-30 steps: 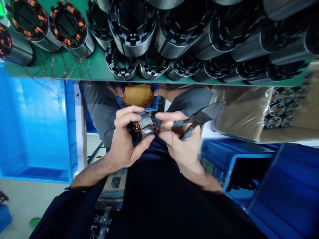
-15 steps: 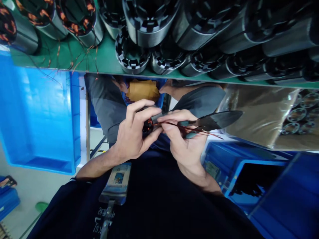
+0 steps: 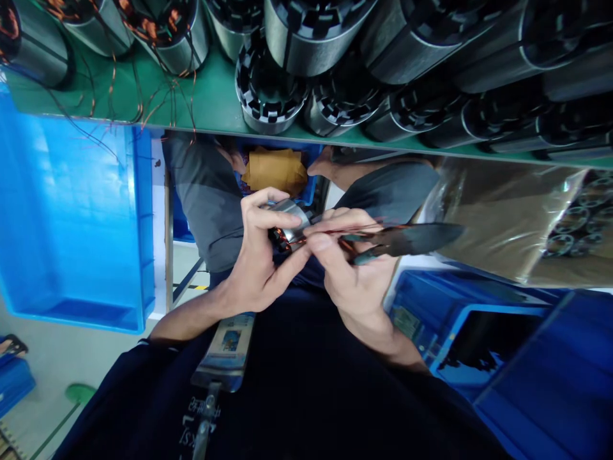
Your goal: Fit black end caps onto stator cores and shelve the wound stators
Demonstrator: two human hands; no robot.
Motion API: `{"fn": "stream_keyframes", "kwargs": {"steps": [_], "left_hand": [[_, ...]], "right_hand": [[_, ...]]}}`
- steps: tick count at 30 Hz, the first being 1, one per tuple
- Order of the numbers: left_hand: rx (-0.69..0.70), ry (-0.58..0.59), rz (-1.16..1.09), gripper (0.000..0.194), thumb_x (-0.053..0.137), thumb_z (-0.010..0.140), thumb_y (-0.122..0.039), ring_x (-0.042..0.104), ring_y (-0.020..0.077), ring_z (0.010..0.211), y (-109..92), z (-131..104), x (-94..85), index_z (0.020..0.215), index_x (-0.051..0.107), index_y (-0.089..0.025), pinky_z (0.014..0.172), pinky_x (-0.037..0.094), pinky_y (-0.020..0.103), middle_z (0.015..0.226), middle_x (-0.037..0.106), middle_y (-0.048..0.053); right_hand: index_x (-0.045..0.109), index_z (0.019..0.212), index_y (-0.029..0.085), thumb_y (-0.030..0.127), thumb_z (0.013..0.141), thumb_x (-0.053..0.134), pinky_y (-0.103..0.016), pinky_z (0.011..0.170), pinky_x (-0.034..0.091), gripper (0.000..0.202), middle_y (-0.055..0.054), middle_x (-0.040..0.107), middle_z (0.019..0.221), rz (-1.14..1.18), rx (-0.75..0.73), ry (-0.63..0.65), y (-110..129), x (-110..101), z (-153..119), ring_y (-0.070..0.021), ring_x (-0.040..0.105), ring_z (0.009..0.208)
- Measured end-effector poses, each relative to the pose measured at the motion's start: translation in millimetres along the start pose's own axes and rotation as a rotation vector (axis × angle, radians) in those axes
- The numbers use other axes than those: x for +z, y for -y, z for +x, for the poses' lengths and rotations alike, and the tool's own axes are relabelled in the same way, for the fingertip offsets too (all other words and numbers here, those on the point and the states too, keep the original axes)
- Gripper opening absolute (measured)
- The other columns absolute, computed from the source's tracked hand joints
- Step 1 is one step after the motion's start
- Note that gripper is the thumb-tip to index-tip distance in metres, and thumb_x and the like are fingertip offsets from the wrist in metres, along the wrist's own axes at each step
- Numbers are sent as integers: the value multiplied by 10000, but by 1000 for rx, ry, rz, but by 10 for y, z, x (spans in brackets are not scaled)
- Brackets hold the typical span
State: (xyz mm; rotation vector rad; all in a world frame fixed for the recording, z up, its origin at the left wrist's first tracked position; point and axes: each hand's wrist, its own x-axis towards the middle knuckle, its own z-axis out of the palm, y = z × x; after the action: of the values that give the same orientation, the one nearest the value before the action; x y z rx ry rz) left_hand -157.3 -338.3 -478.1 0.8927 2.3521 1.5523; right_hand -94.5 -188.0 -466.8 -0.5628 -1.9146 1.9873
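Note:
Wrapped around a small metal motor stator [image 3: 293, 217] is my left hand [image 3: 256, 262], with its fingers over the silvery outer wall. Orange copper windings show at the stator's near end, between my left thumb and fingers. My right hand [image 3: 357, 281] pinches thin reddish copper wires [image 3: 345, 229] between thumb and forefinger, close beside the stator. Across the right palm lies a tool that looks like scissors [image 3: 421, 240], with a broad dark blade pointing right and teal grips partly hidden by the fingers. Both hands meet above the lap.
A green bench [image 3: 215, 115] crosses the top, carrying several stators [image 3: 272, 96], some with loose copper wires. A blue crate [image 3: 71, 217] stands left. Brown sheeting under clear plastic [image 3: 498, 217] and blue bins [image 3: 431, 319] are on the right. Yellow sheets [image 3: 275, 171] lie low between the legs.
The stator has turned in my left hand, so more of its metal wall shows. The wires and blade in my right hand have swung slightly. The view has shifted a little.

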Motion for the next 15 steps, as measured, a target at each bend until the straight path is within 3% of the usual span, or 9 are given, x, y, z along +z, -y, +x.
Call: {"fn": "stream_keyframes", "kwargs": {"steps": [4,9,13,15], "left_hand": [[-108,8,-30,357,613,1163,-609,578,334,1520,-46,36,-21,1316,442,-337,1197,598,612,1463,553,124],[-162,-11,-79,477,453,1152,-796,591,331,1514,9,-4,25,1264,425,-333,1184,606,605,1446,560,120],[-278,-50,-101,490,378,1160,-810,629,313,1457,66,-69,90,1241,415,-328,1107,623,550,1523,534,127],[-310,-58,-175,482,394,1154,-808,615,314,1461,106,-81,95,1259,408,-338,1112,614,548,1578,504,111]], "right_hand": [[701,937,302,516,1096,789,-460,854,701,282,-31,778,926,98,45,-15,-2,1,32,-247,770,886],[634,907,292,552,1089,789,-437,824,702,353,-25,730,923,151,137,11,-9,19,37,-237,746,881],[662,926,300,570,1082,796,-415,787,686,340,-31,716,959,65,163,38,-50,43,15,-227,714,871],[705,1030,311,567,1093,784,-378,743,649,276,-32,723,1023,43,181,64,-59,1,4,-208,696,857]]}}
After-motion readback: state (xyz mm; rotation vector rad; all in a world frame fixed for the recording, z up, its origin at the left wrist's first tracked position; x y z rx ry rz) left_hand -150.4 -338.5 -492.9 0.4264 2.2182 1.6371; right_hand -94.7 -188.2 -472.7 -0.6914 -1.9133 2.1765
